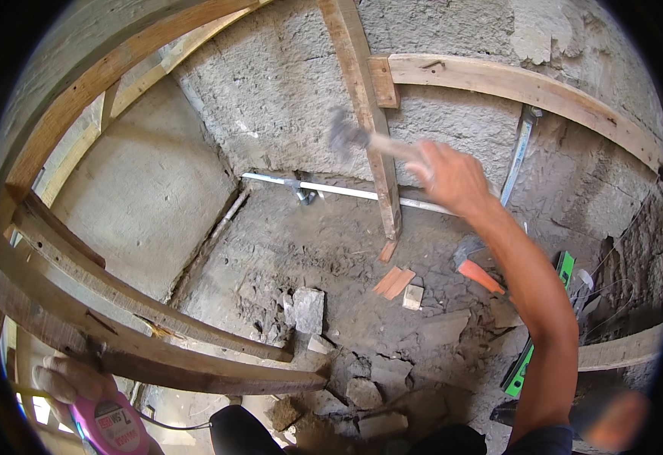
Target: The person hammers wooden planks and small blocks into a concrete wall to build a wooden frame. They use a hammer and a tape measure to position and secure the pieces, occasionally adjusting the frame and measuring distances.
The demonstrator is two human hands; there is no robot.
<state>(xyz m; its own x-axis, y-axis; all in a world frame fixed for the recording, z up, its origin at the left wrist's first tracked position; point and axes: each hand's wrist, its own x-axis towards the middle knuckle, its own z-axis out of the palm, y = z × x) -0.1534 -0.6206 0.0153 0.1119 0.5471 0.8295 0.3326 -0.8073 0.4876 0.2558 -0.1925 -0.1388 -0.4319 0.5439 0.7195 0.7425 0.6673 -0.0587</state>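
Raised in front of the rough wall, my right hand (456,180) is closed around the wooden handle of a hammer (393,147). Motion blurs its dark head, which overlaps the upright wooden post (363,106) in view; contact cannot be told. At the lower left my left hand (60,378), in a pale glove, is beside a curved-looking timber beam (195,371). Its fingers close on a pink tape measure (111,426), partly cut off by the frame edge. A dark cord runs from the tape measure toward my knee.
Broken stones (363,393) and brick pieces (394,282) litter the dirt floor. A white pipe (339,189) follows the wall base. On the right lie a green spirit level (518,371) and an orange-handled tool (481,277). A timber rail (513,85) crosses the wall.
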